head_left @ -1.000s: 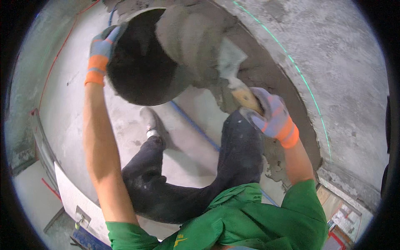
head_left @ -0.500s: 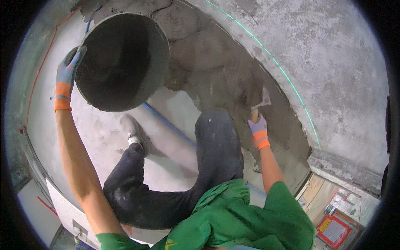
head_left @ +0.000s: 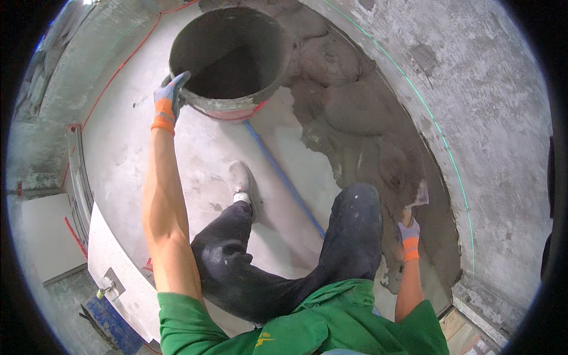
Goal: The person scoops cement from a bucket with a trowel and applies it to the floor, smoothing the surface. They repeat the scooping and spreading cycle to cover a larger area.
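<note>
At the upper left, my left hand (head_left: 167, 102), in a grey glove with an orange cuff, grips the near-left rim of a large dark bucket (head_left: 239, 110). The bucket's mouth faces up towards me, its inside is coated grey, and part of a red band shows on the near outer wall. Over on the right, my right hand (head_left: 409, 234), gloved alike, is closed round the handle of a trowel (head_left: 422, 194). The trowel's blade is over wet grey mortar (head_left: 364, 109), spread along the floor beside the wall. What lies at the bucket's bottom is too dark to tell.
A blue pipe (head_left: 284, 177) runs across the pale floor between my legs. The rough wall (head_left: 473, 77) on the right carries a green laser line. White boards (head_left: 112, 236) stand at the lower left, and a red line follows the left wall's foot.
The bucket now sits less tipped towards me, with its outer wall showing. My right hand has drawn the trowel nearer to me over the mortar. The whole view has shifted.
</note>
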Motion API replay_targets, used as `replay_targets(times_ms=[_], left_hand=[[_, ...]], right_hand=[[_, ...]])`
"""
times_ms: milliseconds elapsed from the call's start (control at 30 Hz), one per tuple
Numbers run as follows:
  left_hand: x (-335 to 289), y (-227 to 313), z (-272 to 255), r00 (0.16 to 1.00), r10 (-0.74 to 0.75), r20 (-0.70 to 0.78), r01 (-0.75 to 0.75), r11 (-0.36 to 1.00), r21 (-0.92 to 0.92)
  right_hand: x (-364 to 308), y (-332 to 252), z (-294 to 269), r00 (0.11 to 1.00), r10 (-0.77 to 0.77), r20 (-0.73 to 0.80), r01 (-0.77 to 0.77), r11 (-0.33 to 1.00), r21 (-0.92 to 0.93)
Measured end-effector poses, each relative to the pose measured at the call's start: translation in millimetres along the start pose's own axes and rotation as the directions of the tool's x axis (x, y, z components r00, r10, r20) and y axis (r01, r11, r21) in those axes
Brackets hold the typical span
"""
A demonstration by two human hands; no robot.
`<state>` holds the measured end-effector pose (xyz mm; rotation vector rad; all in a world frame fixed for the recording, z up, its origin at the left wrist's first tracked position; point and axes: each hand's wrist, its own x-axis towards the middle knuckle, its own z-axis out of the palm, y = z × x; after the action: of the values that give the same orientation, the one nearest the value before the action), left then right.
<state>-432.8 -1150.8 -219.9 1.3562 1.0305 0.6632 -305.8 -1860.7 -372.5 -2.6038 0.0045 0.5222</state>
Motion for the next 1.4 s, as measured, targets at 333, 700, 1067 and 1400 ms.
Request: replay_targets(times_ms=[333, 700, 1067, 1400], left_hand=[[-3.4, -72.9, -216.7, 0.988, -0.141, -0.064, 0.122, 0.964, -0.236], [-230.7, -88.8, -150.9, 0.808, -0.521, -0.275, 0.320, 0.780, -0.539], [-156.6, -74.2, -66.7, 0.986, -0.155, 0.067, 0.162, 0.757, -0.634], [-77.6, 27.2, -66.0, 0.962, -0.237, -0.137, 0.252, 0.962, 0.108]], right_hand=[[-5.5, 50.9, -14.7, 0.995, 0.088, 0.049, -0.092, 0.991, 0.093], [17.5, 37.2, 0.5, 0.987, 0.155, -0.035, -0.154, 0.988, 0.022], [4.4, 54.7, 2.5, 0.981, 0.187, 0.060, -0.192, 0.977, 0.089], [-45.1, 136.2, 12.0, 0.976, 0.173, -0.131, -0.163, 0.983, 0.085]])
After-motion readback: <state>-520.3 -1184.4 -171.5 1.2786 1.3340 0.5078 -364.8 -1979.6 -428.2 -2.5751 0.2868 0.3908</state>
